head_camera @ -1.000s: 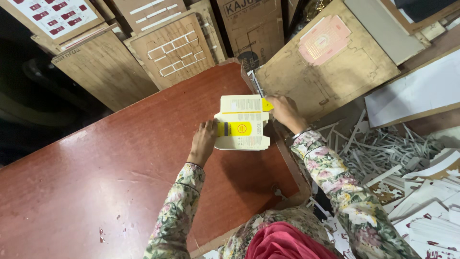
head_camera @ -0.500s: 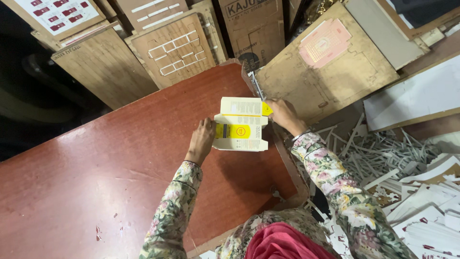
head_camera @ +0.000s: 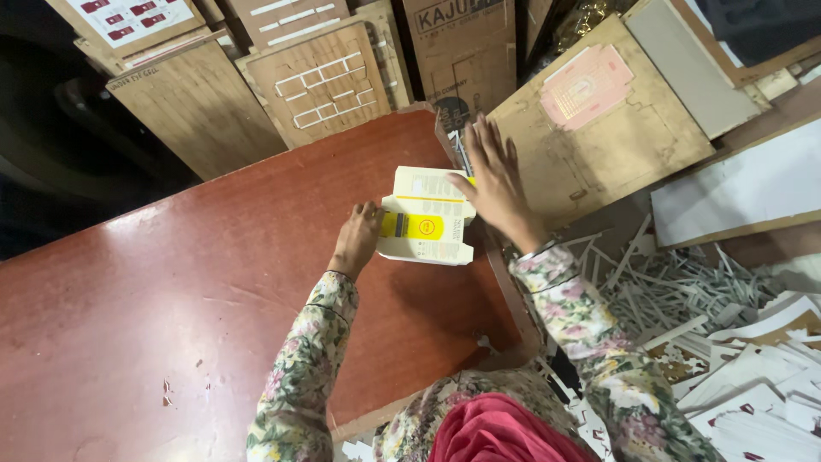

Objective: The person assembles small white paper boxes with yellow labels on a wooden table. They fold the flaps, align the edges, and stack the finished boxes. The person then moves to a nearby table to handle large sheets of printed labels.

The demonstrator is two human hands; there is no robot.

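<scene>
Down near the body, floral sleeves reach out over the red-brown surface (head_camera: 171, 282). Left hand (head_camera: 357, 241) pinches the near-left edge of the flat white-and-yellow carton stack (head_camera: 426, 227), its long axis running away from the person. Beyond, right hand (head_camera: 493, 175) hovers spread-fingered, released, over the stack's far-right corner, beside wooden die boards (head_camera: 599, 120).

My right hand (head_camera: 494, 181) lifts off the carton stack (head_camera: 425, 217) | fingers spread now, reaching toward the board edge | left unchanged
</scene>
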